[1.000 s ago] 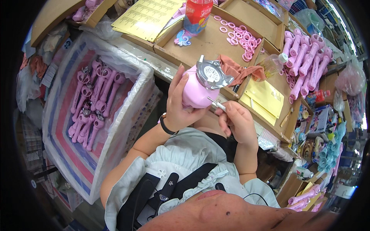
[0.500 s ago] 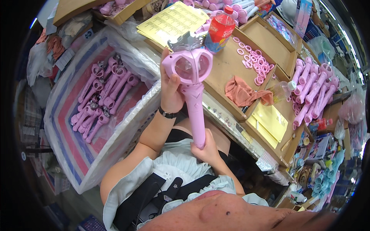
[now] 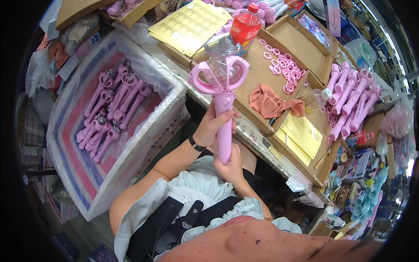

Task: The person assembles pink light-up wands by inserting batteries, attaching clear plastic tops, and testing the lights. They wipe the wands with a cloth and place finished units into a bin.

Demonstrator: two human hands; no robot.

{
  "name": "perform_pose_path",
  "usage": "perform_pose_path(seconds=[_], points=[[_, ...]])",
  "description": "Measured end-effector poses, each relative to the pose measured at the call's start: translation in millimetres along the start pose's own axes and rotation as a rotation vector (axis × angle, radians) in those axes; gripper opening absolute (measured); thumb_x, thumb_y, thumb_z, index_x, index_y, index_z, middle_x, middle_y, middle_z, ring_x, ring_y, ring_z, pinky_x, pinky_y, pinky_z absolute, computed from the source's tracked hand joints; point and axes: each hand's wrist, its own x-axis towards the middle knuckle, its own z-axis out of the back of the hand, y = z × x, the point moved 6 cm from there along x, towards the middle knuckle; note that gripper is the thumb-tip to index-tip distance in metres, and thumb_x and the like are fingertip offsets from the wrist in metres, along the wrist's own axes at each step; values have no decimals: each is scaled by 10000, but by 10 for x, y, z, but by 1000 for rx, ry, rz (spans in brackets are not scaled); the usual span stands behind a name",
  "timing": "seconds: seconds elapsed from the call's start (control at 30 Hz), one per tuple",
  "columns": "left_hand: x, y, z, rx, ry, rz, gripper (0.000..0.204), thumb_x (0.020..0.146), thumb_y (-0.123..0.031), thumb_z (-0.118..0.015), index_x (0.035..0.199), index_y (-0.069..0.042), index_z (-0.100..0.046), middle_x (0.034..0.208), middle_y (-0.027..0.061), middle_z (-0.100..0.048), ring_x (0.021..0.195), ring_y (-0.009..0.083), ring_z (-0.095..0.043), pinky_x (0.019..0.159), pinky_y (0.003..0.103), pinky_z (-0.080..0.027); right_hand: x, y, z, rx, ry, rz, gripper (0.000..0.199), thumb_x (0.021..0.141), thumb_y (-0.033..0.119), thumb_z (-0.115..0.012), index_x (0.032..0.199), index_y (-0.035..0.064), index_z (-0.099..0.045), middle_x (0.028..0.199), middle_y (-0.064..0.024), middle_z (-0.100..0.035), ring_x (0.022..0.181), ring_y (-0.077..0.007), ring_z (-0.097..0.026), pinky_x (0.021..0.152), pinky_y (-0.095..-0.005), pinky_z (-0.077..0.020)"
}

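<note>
A pink light stick point(image 3: 224, 109) stands upright in front of me, with a clear globe inside open pink arches and a crown-shaped top. My left hand point(image 3: 214, 125) is wrapped round the upper part of its handle, just under the head. Around the handle's bottom end my right hand point(image 3: 229, 167) is closed. To my left, a large lined crate point(image 3: 98, 183) with striped sides holds several similar pink light sticks point(image 3: 126, 94).
Cardboard trays on the workbench hold pink rings point(image 3: 290, 70), an orange cloth point(image 3: 270, 102) and yellow paper sheets point(image 3: 301, 135). A red-capped drink bottle point(image 3: 245, 28) stands behind the light stick's head. Pink handles point(image 3: 355, 96) are piled at right.
My left hand has slid down from the light stick's head to its handle. The stick has turned about its length, showing its arches from another side. My right hand still grips the bottom end.
</note>
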Motion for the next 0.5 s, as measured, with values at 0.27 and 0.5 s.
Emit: perform_pose_path(seconds=[0.27,0.5], points=[[-46,-66,-75,-16,24,-12,479,891,-236,-591,1267,-65,-348,966,109,-572,704,171,-593,621,314,-515,-34,-30,-23,33,19,5,482,723,117,-685,1140,-13,-481,1033,-181,-496,934,-325,-518,822,-382,-429],[258,-496,78,-154,111,-210,872,775,-765,-423,1267,-46,-464,1120,104,-605,938,227,-636,828,372,-518,-122,-47,-42,45,89,3,498,711,135,-692,1141,-15,-493,1022,-190,-499,938,-331,-516,828,-386,-424]])
